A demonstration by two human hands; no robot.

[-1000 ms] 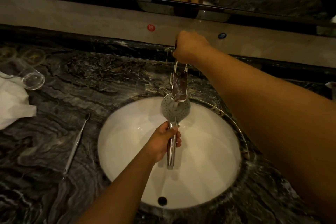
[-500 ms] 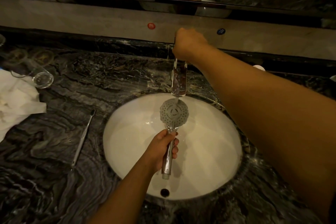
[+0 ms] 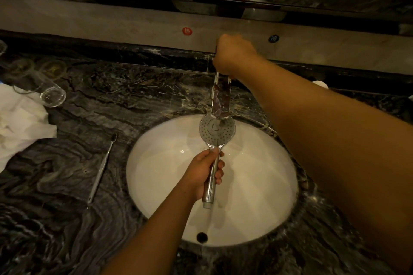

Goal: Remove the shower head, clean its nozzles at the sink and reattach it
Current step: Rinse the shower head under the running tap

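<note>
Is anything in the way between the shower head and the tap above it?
Nothing visible. The left hand holds the shower head face up over the sink, right under the faucet spout. The right hand grips the faucet's top.

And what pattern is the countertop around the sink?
Dark marble countertop with pale wavy veining, seen in the head view.

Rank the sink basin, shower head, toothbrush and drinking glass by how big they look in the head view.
1. Sink basin, by far the largest.
2. Shower head with handle, and toothbrush: similar length, so unranked.
3. Drinking glass, smallest, though farther from the camera.
</note>
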